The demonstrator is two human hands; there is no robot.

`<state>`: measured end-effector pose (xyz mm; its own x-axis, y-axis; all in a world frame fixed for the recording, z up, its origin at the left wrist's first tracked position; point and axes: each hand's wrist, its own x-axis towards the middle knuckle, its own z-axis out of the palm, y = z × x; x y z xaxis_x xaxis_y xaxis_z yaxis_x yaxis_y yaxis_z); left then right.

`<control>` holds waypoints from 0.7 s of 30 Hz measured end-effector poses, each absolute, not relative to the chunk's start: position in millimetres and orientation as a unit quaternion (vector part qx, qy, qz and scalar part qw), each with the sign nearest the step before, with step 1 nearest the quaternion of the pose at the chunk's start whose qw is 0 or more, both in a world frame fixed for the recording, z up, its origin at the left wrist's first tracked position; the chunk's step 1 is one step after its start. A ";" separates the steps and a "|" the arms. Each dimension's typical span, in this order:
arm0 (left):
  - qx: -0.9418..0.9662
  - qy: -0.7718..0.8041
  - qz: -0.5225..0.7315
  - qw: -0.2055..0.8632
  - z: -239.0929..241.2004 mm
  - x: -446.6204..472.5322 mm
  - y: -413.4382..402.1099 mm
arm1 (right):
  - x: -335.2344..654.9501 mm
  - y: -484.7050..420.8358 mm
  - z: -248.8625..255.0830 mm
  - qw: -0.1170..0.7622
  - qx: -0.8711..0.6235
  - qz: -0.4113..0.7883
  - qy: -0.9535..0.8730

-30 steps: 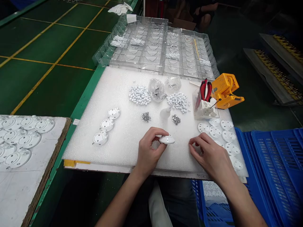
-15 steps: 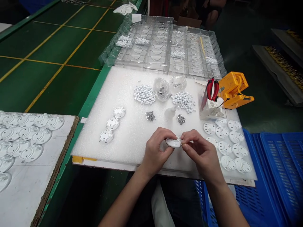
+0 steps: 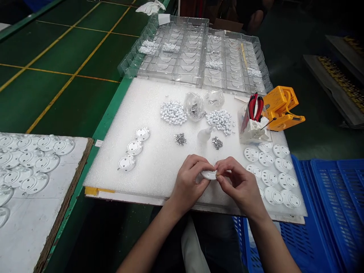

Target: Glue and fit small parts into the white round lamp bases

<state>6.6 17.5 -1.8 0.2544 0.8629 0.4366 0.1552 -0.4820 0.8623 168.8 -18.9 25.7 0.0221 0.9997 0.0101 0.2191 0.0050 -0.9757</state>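
Far left, the frame edge is cutting off white discs on a board. Left hand is pinching a white round housing above the foam-covered surface, its fingers hiding the left end. The housing is sitting nearly level, its apparent long axis running left–right. Right hand is pinching at the right rim; cannot tell whether on a small part. Beyond, it is partly covering another disc.
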 end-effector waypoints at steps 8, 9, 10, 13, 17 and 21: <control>0.724 0.340 0.513 0.310 -4.5 9.3 16.2 | 173.5 -14.7 28.1 0.418 -0.559 0.467 -0.543; 0.724 0.340 0.515 0.309 -4.9 9.4 16.0 | 173.4 -14.2 26.8 0.429 -0.551 0.474 -0.537; 0.722 0.341 0.516 0.309 -5.1 9.4 15.8 | 173.3 -13.9 25.5 0.440 -0.539 0.483 -0.531; 0.712 0.345 0.517 0.328 -4.2 8.4 16.1 | 174.0 -13.8 23.4 0.469 -0.503 0.506 -0.521; 0.687 0.360 0.514 0.366 0.4 6.2 18.4 | 176.8 -15.8 24.2 0.456 -0.496 0.481 -0.562; 0.684 0.346 0.510 0.391 4.6 5.1 19.6 | 177.3 -17.8 18.0 0.485 -0.504 0.420 -0.579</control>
